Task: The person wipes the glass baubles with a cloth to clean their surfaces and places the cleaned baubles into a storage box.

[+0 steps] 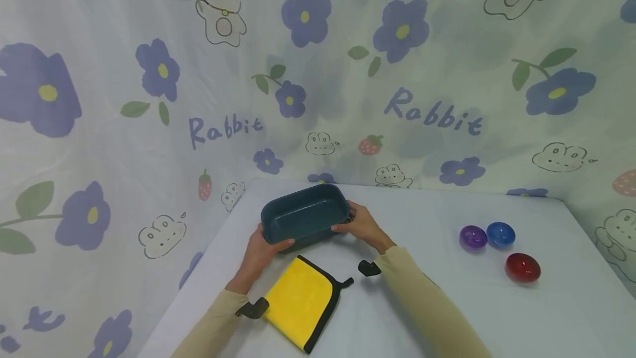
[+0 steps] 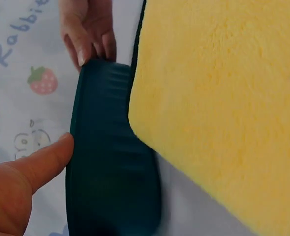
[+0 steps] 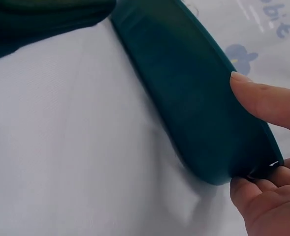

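A dark teal rectangular tub (image 1: 305,215) with rounded corners is held at its two ends, tilted so its inside faces me. My left hand (image 1: 259,256) grips the left end, thumb along the near rim; its other fingers are mostly hidden. At the opposite end my right hand (image 1: 365,227) holds on, its thumb (image 3: 263,101) on the rim and fingers curled under the end. Just in front of the tub lies a folded yellow cloth (image 1: 301,304) with black edging and a small loop. In the left wrist view the cloth (image 2: 218,98) covers part of the tub (image 2: 110,162).
On the right of the white table (image 1: 422,220) sit three small shiny round pieces that look like bowls: purple (image 1: 473,238), blue (image 1: 501,235) and red (image 1: 523,268). A rabbit-and-flower curtain (image 1: 348,82) hangs along the back and left edges.
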A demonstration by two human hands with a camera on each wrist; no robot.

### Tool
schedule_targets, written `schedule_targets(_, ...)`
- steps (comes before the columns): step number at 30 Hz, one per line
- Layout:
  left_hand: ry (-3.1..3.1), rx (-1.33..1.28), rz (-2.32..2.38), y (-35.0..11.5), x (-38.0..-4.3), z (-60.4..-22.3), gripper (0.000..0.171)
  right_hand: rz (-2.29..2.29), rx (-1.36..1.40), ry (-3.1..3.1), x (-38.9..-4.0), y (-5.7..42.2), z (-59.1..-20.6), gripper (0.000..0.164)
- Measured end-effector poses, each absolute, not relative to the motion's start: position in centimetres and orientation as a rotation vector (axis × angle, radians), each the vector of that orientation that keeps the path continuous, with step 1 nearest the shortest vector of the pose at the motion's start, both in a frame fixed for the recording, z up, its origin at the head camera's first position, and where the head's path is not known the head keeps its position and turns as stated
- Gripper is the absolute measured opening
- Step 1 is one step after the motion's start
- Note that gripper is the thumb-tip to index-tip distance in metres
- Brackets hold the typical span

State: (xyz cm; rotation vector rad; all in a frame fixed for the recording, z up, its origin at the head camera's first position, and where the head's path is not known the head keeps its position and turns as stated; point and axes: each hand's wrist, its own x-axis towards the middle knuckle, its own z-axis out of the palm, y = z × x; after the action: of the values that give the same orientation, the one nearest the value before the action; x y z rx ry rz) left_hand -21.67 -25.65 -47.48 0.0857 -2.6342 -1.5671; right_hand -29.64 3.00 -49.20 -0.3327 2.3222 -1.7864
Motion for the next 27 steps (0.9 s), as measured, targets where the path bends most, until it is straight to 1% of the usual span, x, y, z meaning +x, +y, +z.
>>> schedule_targets(2, -2.64, 0.062, -1.591, -25.2, -21.8, -47.5, 0.103, -1.823, -0.336, 2.295, -29.4, 3.6, -49.3, 0.097)
schedule_targets(9, -2.659, 0.036, -1.598, -23.8, -22.3, -47.6, 0.102, -1.843, -0.277, 2.315, -28.6, 5.3, -49.6, 0.102)
schedule_targets(13, -2.656, -0.003, -1.599, -23.0, -22.4, -48.0, 0.103, -1.861, -0.25, 2.324, -27.9, 6.2, -49.7, 0.1)
schedule_targets(20, -2.651, -0.033, -1.562, -21.8, -22.6, -48.2, 0.098, -1.868, -0.266, 2.345, -26.7, 7.7, -49.1, 0.096)
schedule_targets(25, -2.646, -0.052, -1.542, -20.9, -22.8, -48.1, 0.096, -1.862, -0.234, 2.384, -26.2, 8.6, -48.9, 0.096)
schedule_targets(27, -2.65, -0.058, -1.557, -20.5, -22.7, -48.1, 0.098, -1.851, -0.205, 2.399, -25.8, 9.0, -49.0, 0.098)
